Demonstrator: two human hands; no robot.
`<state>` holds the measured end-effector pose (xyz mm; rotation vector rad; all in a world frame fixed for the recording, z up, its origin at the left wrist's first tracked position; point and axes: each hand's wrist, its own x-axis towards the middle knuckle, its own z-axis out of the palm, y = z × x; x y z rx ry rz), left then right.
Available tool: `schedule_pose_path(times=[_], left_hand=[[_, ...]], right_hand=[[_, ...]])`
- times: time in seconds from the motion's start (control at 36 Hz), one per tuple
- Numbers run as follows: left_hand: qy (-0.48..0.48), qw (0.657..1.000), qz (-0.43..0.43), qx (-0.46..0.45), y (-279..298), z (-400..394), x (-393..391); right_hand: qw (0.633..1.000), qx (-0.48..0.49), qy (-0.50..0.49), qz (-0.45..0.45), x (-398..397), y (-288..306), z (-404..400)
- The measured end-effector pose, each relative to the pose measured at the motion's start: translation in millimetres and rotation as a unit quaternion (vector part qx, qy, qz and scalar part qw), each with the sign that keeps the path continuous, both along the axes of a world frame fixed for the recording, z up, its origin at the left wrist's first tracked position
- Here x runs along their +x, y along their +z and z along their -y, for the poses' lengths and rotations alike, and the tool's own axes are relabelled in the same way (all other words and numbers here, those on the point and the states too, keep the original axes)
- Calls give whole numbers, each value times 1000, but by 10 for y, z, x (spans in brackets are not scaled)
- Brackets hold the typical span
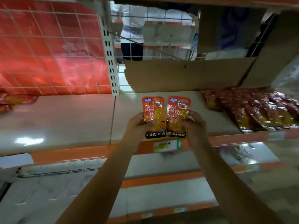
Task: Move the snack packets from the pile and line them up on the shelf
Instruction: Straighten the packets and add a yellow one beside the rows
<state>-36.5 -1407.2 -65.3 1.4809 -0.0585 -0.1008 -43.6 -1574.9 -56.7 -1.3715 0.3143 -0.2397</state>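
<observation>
Two orange snack packets marked KONCHEW are held side by side over the front of the beige shelf [64,120]. My left hand [139,125] grips the left packet [153,110] by its lower half. My right hand [194,123] grips the right packet [178,109] the same way. Both packets face me upright, edges almost touching. The pile of snack packets [252,109] lies on the same shelf to the right, dark red and gold, overlapping in rows.
A cardboard sheet [186,75] stands along the back of the shelf. A white slotted upright [110,62] and a wire grid with red bags [48,49] are at the left. A person [131,29] stands behind the shelving. Lower shelves with orange edges [161,180] sit below.
</observation>
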Motion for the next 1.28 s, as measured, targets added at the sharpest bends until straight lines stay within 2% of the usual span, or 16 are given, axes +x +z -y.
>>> schedule_pose_path(times=[0.11, 0.22, 0.28, 0.44, 0.58, 0.67, 0.75, 0.78, 0.83, 0.94, 1.17, 1.28], left_hand=[[12, 1000, 23, -4, 11, 672, 119], [33, 999, 25, 15, -16, 1226, 249], [41, 999, 10, 30, -46, 1434, 293], [64, 996, -7, 61, -118, 1749, 365], [61, 992, -15, 107, -125, 1938, 445], [72, 991, -13, 114, -125, 2006, 482], [76, 988, -3, 138, -138, 2056, 523], [77, 986, -2, 146, -143, 2071, 533], [80, 986, -4, 149, -158, 2112, 551], [81, 985, -9, 150, -177, 2206, 581], [79, 983, -21, 162, -215, 2526, 677], [78, 978, -20, 193, -217, 2791, 766]], right_hand=[[997, -71, -4, 8, 179, -83, 725], [961, -273, -41, -2, 409, -116, 1355], [942, -334, -25, 16, 498, -79, 1613], [887, -456, 16, 73, 851, -36, 1992], [854, -516, 62, 28, 1015, -63, 2080], [809, -581, 90, -7, 1090, -135, 2113], [704, -704, 86, -30, 1155, -179, 2148], [682, -726, 88, -35, 1170, -182, 2158], [661, -742, 97, -46, 1198, -187, 2175], [650, -751, 109, -40, 1214, -205, 2218], [730, -670, 129, 36, 1134, -141, 2467], [748, -653, 116, 28, 1016, -136, 2623]])
